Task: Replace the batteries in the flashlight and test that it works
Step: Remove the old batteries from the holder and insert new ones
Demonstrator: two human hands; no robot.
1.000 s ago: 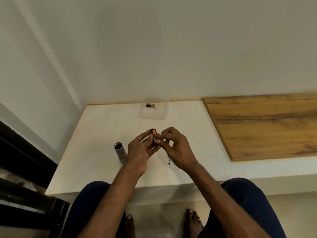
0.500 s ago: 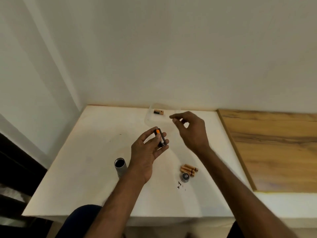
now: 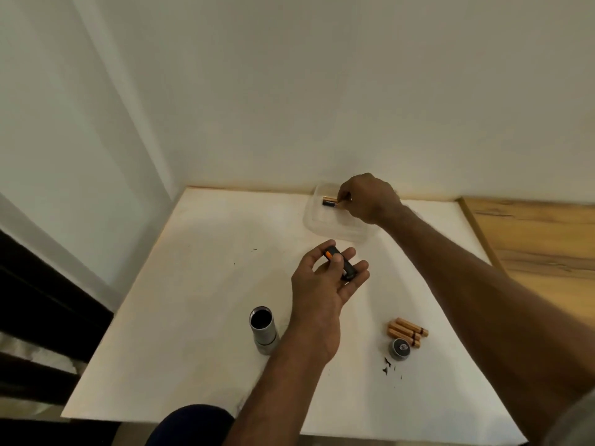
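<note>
Clear plastic forms the small tray (image 3: 325, 220) at the far edge of the white table (image 3: 193, 284), and in it lies one fresh AAA battery (image 3: 329, 201), black with a copper end. Our right hand (image 3: 367, 197) reaches into the tray, the fingertips closing at the copper end of this battery; whether they already pinch it we cannot tell, because the hand hides the contact. Our left hand (image 3: 325, 281) is held above the middle of the table, half curled, and it grasps the black battery holder (image 3: 343, 263), where an orange battery end shows under the thumb. The grey flashlight body (image 3: 263, 329) stands upright and open near the left wrist. The used batteries (image 3: 407, 331) lie in a small pile on the right, just beside the round tail cap (image 3: 400, 347). We think the main risk is polarity: if the new cell goes into the holder the wrong way, the lamp will not light in the test. The holder rests loosely on open fingers, so pressing a cell in could tip it out, or push a seated cell from its place. The left forearm passes close to the upright body and could knock it over. Also, the old cells look very similar, so mixing them with fresh ones is possible.
</note>
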